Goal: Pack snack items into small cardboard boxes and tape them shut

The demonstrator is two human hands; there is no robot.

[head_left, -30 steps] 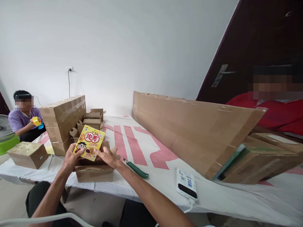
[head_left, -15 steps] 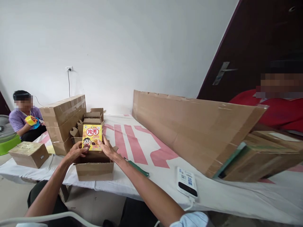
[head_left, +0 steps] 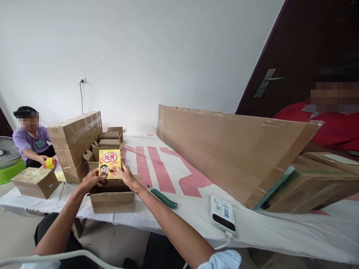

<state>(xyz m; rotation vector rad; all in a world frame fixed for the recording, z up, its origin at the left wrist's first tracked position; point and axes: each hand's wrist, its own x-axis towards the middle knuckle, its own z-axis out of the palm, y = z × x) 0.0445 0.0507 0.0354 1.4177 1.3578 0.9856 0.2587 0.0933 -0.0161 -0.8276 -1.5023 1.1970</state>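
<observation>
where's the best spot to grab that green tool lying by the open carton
Take the tool by its thick green handle, the end nearer the person. It lies flat on the cloth, so come from above with fingers across the handle. The thin metal tip points toward the carton; keep off it. The right hand, now on the yellow box, is nearer.

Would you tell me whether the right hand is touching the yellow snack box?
Touching. The head view shows the right hand gripping the lower right edge of the yellow snack box.
</observation>
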